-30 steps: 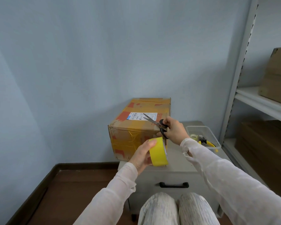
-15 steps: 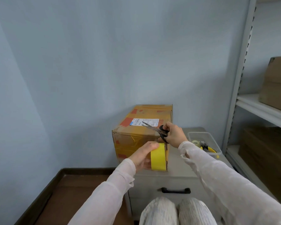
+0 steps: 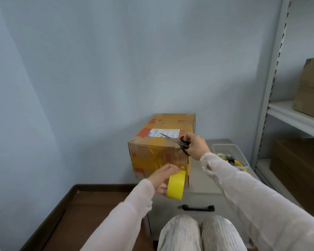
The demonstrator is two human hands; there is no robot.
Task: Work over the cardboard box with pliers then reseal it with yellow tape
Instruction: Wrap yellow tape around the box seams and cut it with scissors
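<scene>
Pale blue wall behind, grey metal cabinet w/ black drawer handle below. Its tabletop (image 3: 208, 180) carries the worn brown cardboard box (image 3: 158, 153), patched w/ orange and yellow tape, at the front-left corner.

I see the left hand (image 3: 160, 179) w/ fingers curled round the bright yellow tape roll (image 3: 176, 186), held just before the box's near face, low by its right edge. The right hand (image 3: 197, 147) has its fingers thru the loops of black-handled steel scissors (image 3: 179, 142). The blades look near together, pointing left over the box top.

Yellow-handled pliers (image 3: 237, 162) lie in the clear plastic bin (image 3: 225, 146) at right, so I judge we're at resealing.

Risks:
- Strip twists and sticks to itself if the roll tilts.
- A hard pull drags the box off the tabletop edge.
- The scissor tip snags the white label.
</scene>
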